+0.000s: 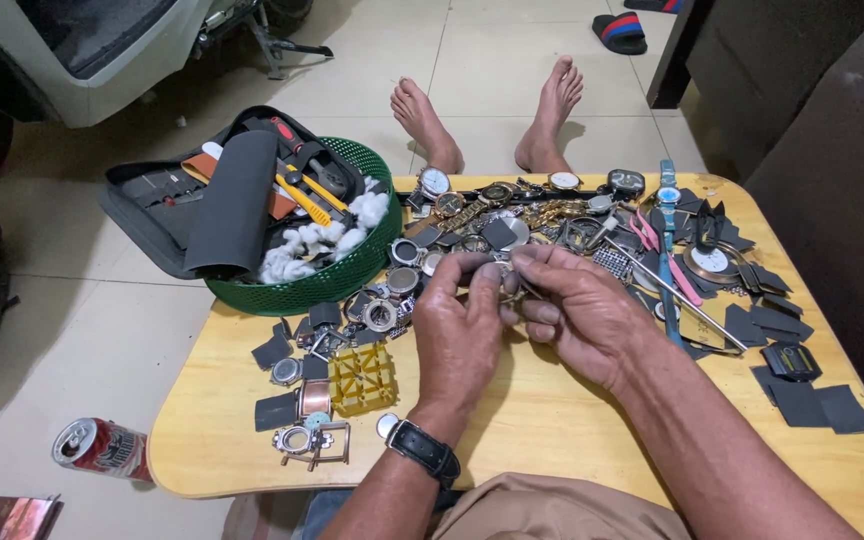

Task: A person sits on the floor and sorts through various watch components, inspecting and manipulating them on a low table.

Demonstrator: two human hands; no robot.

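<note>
The person sits at a low wooden table [552, 420] with both hands raised together just above its middle, close under the eyes, which suits work on something so small. The left hand [462, 335] pinches a small watch part [508, 283] between thumb and fingertips, closed tight on it, with a dark strapped watch [424, 452] on that wrist. The right hand [577, 310] is curled in from the right, its fingers narrowed round a thin metal tool [530, 290] whose tip meets the part; what kind of tool it is I cannot tell, it is mostly hidden.

Loose watches and cases [512, 210] lie spread along the far edge, within easy reach of either hand. A yellow case holder [362, 378] sits near the left, among dark square pads [277, 410] and bare watch bodies. To the right lie pink-handled pliers [662, 260] and a long metal rod [682, 295], placed on the tool hand's side. A green basket [337, 275] with cotton and tools overhangs the far left corner. On the floor to the left lies a drink can [100, 448]
</note>
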